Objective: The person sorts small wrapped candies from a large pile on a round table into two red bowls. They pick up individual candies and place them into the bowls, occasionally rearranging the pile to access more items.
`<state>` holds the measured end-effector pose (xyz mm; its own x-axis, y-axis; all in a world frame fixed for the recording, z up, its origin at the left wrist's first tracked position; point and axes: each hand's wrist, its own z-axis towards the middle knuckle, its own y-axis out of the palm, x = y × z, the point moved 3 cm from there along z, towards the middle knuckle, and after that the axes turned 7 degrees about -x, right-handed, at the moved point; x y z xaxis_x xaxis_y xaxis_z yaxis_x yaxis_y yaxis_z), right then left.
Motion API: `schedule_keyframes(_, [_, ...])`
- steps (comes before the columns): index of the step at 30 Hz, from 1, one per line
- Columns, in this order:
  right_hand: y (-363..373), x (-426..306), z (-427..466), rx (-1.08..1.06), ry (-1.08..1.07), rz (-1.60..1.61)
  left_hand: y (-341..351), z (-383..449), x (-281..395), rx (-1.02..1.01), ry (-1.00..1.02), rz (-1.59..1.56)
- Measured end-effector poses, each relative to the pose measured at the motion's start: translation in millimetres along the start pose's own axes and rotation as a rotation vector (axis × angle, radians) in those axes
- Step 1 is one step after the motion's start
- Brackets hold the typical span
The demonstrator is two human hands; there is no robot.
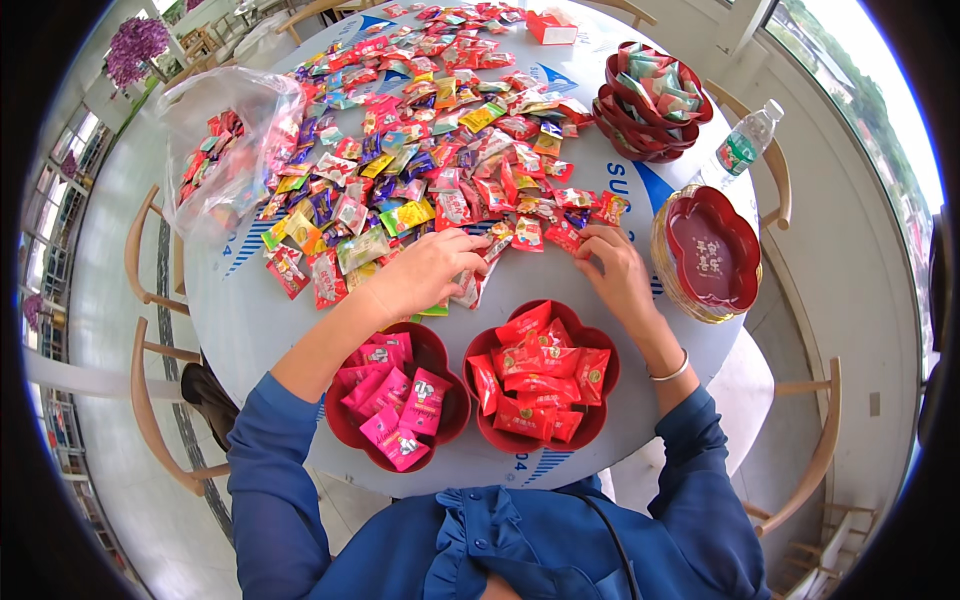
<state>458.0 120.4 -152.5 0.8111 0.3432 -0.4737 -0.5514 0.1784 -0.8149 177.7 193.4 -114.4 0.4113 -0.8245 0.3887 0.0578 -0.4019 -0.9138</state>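
Observation:
My left hand (431, 274) lies over the near edge of a spread of wrapped sweets (420, 165), its fingers apart above a white-and-red packet (470, 289) that they partly cover. My right hand (616, 270) has its thumb and fingertips at the end of a red packet (564, 236); whether they grip it is unclear. Closest to me are two dark red flower-shaped bowls. The left bowl (450, 420) contains pink packets (390, 394), with bare space at its right side. Red packets (544, 364) fill much of the right bowl (611, 390).
On the left stands a clear plastic bag (255, 97) with more sweets. To the right are stacked filled bowls (649, 135), a plastic bottle (746, 142) and an unfilled flower-shaped bowl (705, 255) in a woven basket (667, 289). Wooden chairs (814, 450) surround the round table (367, 457).

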Motion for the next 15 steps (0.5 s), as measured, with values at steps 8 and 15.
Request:
schedule_keyframes(8, [-1, -6, -4, 0.045, 0.056, -0.052, -9, 28, 8, 0.204, 0.105, -0.011])
schedule_keyframes(15, [5, 5, -4, 0.110, 0.058, 0.157, 1, 76, 23, 0.286, 0.226, 0.039])
